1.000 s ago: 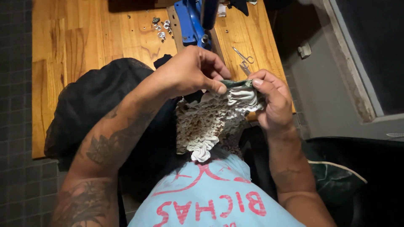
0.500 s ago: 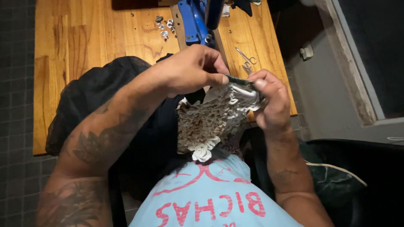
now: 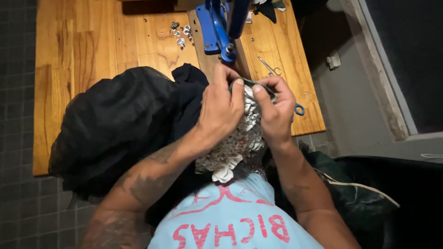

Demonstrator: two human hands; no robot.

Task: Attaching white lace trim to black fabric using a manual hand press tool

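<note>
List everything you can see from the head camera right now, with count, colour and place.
table: one, orange-brown wood, upper left
press tool: one, blue, top centre of table
metal rings: a small scatter, silver, left of the press tool
snips: one, silver, right part of table
black fabric: one heap, on the table's near edge
scaly fabric piece: one, cream-silver with a dark green edge, held in both hands
blue loop: one, by the right hand, partly hidden
shirt: one, light blue, bottom
left hand: pinching the piece's top edge
right hand: pinching the same edge
</note>
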